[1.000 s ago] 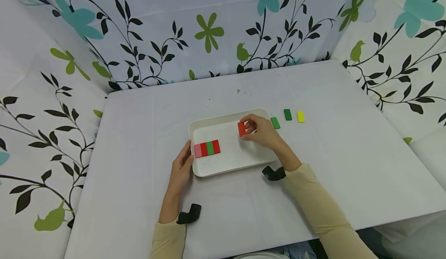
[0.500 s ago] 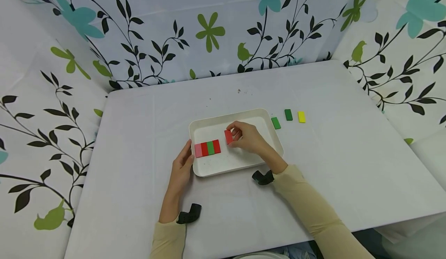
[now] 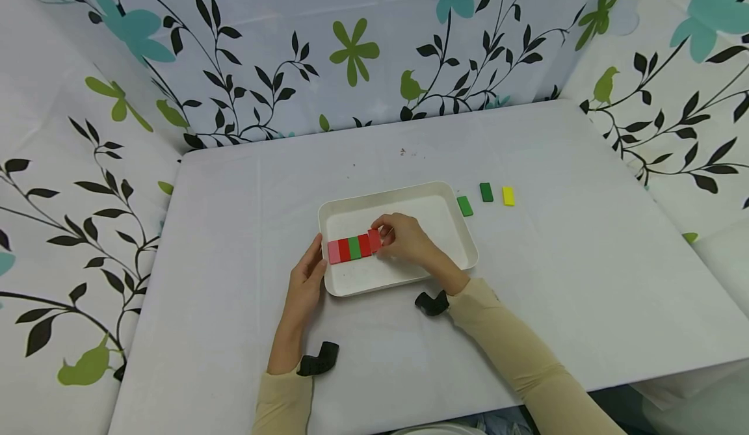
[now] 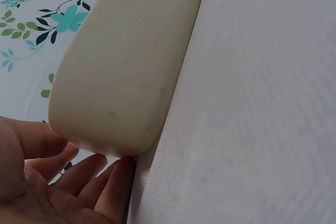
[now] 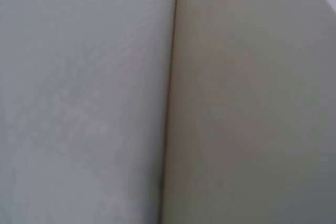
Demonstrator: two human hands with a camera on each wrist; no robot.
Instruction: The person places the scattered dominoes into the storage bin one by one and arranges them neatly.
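Observation:
My right hand (image 3: 404, 243) pinches a red rectangular block (image 3: 374, 240) between thumb and fingers, over the inside of a white tray (image 3: 450, 227). That block stands at the right end of a row of blocks: pink, red (image 3: 344, 249), green (image 3: 354, 248) and red (image 3: 365, 245), laid side by side near the tray's left end. In the head view my left hand (image 3: 305, 272) lies along the tray's left wall. Seen from the left wrist, its relaxed fingers (image 4: 86, 177) touch the end wall. The right wrist view has the tray's outer side, with the right hand out of sight.
Right of the tray lie a light green block (image 3: 465, 206), a dark green block (image 3: 486, 192) and a yellow block (image 3: 508, 196). A white cloth covers the table (image 3: 562, 259). Patterned curtains (image 3: 246, 51) stand behind and at both sides.
My right hand has moved left across the tray with the red block, bringing it to the right end of the row. The left hand has stayed at the tray's left wall.

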